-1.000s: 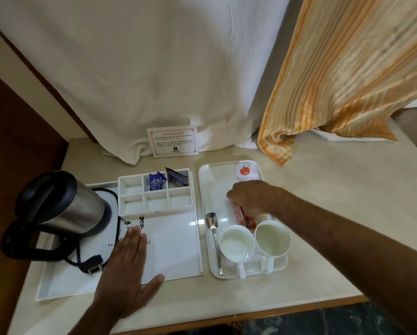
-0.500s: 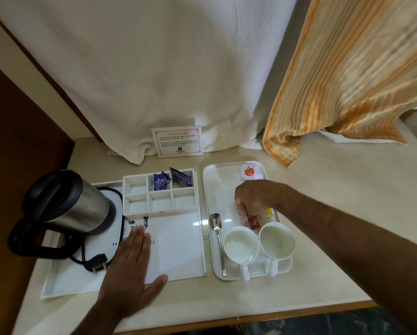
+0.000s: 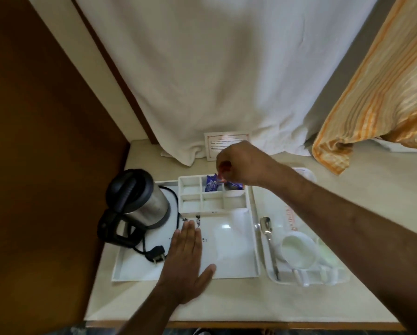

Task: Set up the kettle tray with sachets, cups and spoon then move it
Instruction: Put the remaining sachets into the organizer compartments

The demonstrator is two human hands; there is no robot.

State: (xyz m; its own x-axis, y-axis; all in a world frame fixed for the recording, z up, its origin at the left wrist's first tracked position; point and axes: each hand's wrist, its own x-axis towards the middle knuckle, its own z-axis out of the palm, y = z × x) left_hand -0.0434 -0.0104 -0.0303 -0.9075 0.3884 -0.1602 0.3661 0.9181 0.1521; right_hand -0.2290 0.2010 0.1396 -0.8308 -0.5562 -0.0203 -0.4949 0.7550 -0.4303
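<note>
left hand: bare, no glove, no ring seen, no watch | right hand: bare, no ring seen | both forearms: bare up to the picture edge, no sleeve in view, thin hair on the right one

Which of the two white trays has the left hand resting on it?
The larger kettle tray, left of the cup tray; the left hand lies flat on it.

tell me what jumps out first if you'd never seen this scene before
The right hand reaches across to the back of the kettle tray, pinching a red sachet above the divided organiser, where blue sachets already sit. The left hand lies flat on the tray's open area, beside the steel kettle at its left end. To the right, a smaller tray carries a spoon and white cups.
</note>
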